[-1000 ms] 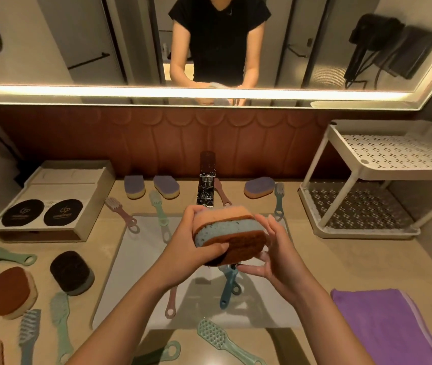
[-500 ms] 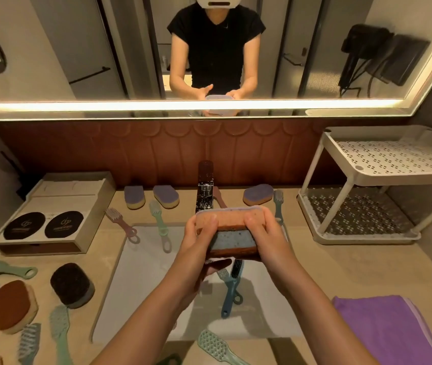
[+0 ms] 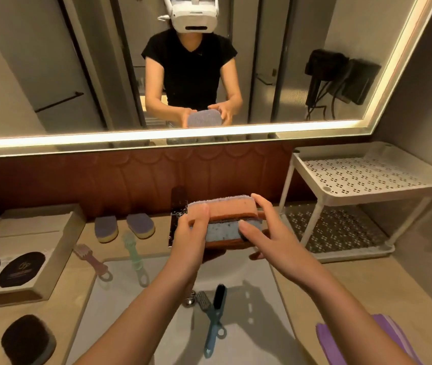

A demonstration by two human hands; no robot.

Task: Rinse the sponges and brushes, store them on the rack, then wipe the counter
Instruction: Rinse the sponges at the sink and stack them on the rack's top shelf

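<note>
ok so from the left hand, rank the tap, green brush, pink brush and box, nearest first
1. tap, just behind the left hand holding the sponges
2. green brush, left of the tap
3. pink brush, further left
4. box, far left

Sponges (image 3: 222,219) over the sink (image 3: 257,327), faucet (image 3: 176,214) behind at twelve o'clock, rack (image 3: 367,180) at two o'clock, box (image 3: 25,248) at ten o'clock.

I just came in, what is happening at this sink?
A person holds two stacked sponges above the sink, left hand on one end, right hand on the other. Two brushes lie in the sink; two purple sponges lie on the counter behind it. The white rack stands at the right.
</note>
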